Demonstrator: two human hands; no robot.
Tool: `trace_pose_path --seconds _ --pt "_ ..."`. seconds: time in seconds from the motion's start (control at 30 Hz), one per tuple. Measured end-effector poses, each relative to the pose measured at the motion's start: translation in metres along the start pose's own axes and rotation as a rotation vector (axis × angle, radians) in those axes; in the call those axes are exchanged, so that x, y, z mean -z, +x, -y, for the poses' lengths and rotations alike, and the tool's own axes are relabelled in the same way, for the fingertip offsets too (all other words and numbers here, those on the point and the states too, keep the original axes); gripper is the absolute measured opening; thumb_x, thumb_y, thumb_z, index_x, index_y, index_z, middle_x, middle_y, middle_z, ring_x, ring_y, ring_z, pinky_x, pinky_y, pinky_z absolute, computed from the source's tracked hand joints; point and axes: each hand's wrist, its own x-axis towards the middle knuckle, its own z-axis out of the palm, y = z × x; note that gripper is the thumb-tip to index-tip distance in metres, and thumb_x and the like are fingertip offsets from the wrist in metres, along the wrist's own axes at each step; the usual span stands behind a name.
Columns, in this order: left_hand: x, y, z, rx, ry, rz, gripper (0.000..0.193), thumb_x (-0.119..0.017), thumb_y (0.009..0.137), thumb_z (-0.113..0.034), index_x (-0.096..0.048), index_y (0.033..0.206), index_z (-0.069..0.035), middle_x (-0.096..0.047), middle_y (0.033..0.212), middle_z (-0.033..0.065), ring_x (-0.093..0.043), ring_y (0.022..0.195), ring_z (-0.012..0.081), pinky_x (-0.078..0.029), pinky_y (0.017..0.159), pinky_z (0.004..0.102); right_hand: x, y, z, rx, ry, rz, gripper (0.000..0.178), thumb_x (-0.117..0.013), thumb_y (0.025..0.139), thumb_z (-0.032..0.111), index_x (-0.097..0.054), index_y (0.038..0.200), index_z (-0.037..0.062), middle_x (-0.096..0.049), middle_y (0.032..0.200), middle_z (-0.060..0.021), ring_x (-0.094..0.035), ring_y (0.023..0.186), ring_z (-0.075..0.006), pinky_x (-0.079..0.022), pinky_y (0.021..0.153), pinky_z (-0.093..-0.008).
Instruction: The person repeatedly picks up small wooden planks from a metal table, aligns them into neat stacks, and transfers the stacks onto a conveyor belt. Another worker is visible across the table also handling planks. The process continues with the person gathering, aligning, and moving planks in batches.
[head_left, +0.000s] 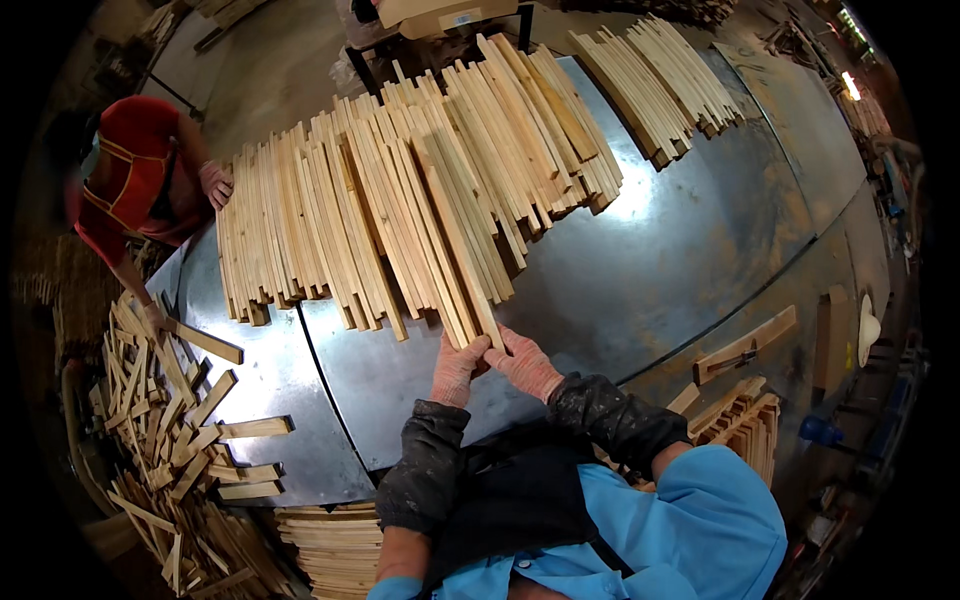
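Pale wooden slats [400, 210] are lying in a broad fanned heap across a grey sheet-metal table [640, 270], their long edges overlapping and their near ends pointing toward the person wearing the camera. Both of that person's hands are wearing pinkish work gloves and are meeting at the near end of one slat [462, 265] that is jutting out from the front of the heap. The left hand [457, 372] is gripping the slat's end from below, with its fingers curled together around the wood. The right hand [524, 362] is lying just beside it, its fingers pressed together and resting on top of the same end, thumb tucked under; the two hands are touching each other. Dark quilted sleeves are covering both forearms, over a blue top.

Farther back on the table, a second, smaller stack of slats [660, 85] is sitting apart from the main heap, toward the upper right. A short wooden block [745, 345] is lying alone on the table to the right of the hands, and a ribbed pile of cut pieces [745, 425] is sitting just below it by the table's edge.

At the left, a co-worker in a red top [125, 185] is leaning over the table's far corner, one gloved hand [215, 183] touching the edge of the heap. Below that person, loose offcuts [170, 440] are lying scattered in a jumble on the floor and at the table's left edge.
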Motion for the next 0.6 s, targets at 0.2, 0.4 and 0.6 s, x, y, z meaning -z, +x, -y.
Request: trace_pose_path --seconds 0.2,0.4,0.6 --pt "0.013 -0.005 -0.002 0.031 -0.039 -0.087 0.044 -0.074 0.093 -0.014 -0.059 0.133 -0.003 -0.065 0.105 0.0054 -0.067 0.088 0.0202 -0.06 0.075 0.0383 0.028 0.001 0.003 0.067 0.149 -0.187 0.048 -0.059 0.107 0.023 -0.056 0.15 0.0017 -0.069 0.105 -0.0082 -0.063 0.089 -0.0175 -0.055 0.083 -0.0345" --pt "0.018 -0.028 -0.013 -0.037 -0.045 -0.09 0.048 -0.073 0.091 -0.016 -0.057 0.135 -0.003 -0.064 0.108 0.0062 -0.068 0.093 0.0214 -0.061 0.078 0.0394 0.072 0.075 -0.011 0.164 -0.374 -0.45 0.06 -0.06 0.106 0.031 -0.047 0.159 0.0048 -0.074 0.12 -0.0243 -0.071 0.104 -0.0442 -0.056 0.093 -0.051" --pt "0.027 -0.035 -0.001 -0.075 -0.058 -0.141 0.051 -0.076 0.09 -0.015 -0.058 0.136 -0.003 -0.064 0.109 0.0051 -0.067 0.094 0.0205 -0.06 0.079 0.0387 0.092 0.139 -0.028 0.056 -0.533 -0.237 0.074 -0.059 0.108 0.042 -0.035 0.167 0.0043 -0.064 0.143 -0.0288 -0.062 0.131 -0.0447 -0.05 0.11 -0.0471"
